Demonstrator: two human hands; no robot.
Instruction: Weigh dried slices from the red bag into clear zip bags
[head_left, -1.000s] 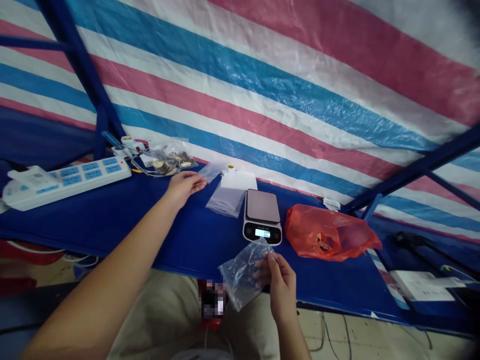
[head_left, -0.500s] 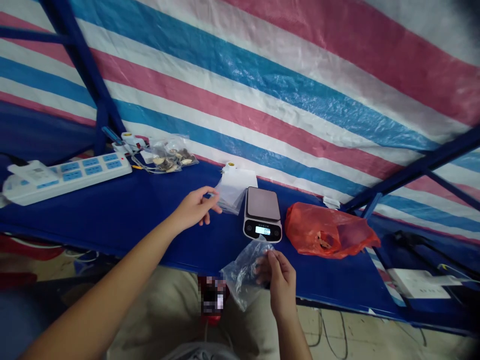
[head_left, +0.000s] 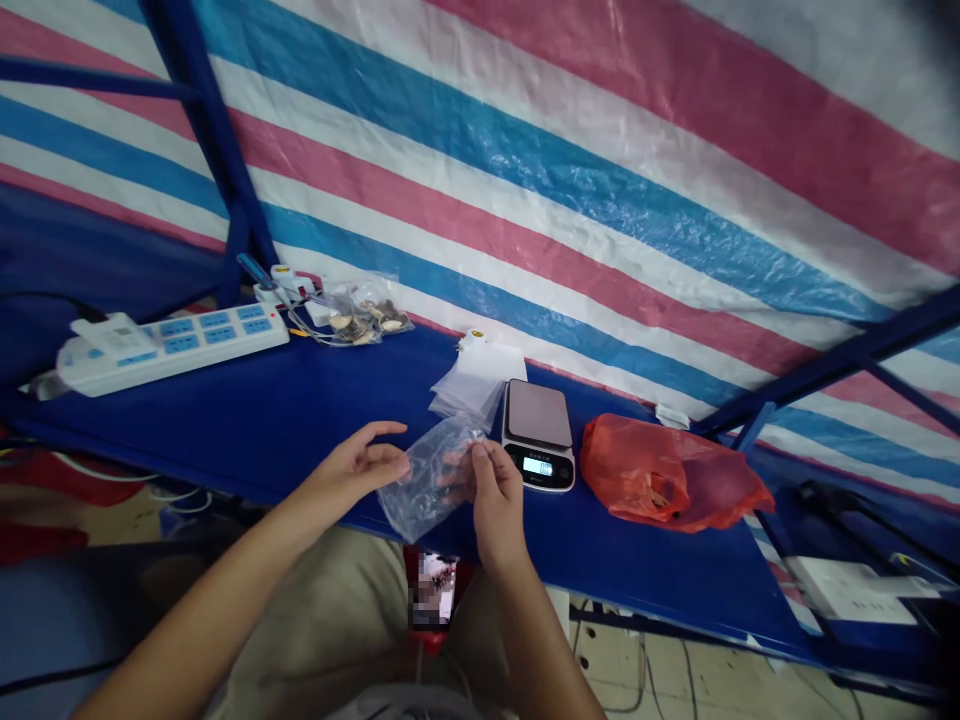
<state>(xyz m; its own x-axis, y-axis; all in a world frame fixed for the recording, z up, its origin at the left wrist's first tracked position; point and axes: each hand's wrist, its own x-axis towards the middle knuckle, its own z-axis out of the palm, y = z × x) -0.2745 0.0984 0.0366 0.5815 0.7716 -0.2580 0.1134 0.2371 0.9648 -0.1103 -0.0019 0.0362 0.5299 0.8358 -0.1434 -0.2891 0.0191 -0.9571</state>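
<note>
A clear plastic bag (head_left: 421,485) hangs over the front part of the blue table, pinched at its upper right by my right hand (head_left: 495,490). My left hand (head_left: 364,465) is at the bag's left edge, fingers apart, with the thumb close to or touching the plastic. Behind the bag lies a stack of flat clear bags (head_left: 469,390) by a white sheet. The digital kitchen scale (head_left: 538,415) stands just right of them, its lit display showing zeros and its plate bare.
A red plastic bag (head_left: 667,475) lies right of the scale. At the back left are a white power strip (head_left: 180,350) and clear bags of dried slices (head_left: 367,318). A striped tarp (head_left: 525,180) rises behind the blue table (head_left: 247,430).
My right hand has carried the clear bag leftward and up, away from the scale's front. My left hand has come away from the stacked bags down to the held bag's edge.
</note>
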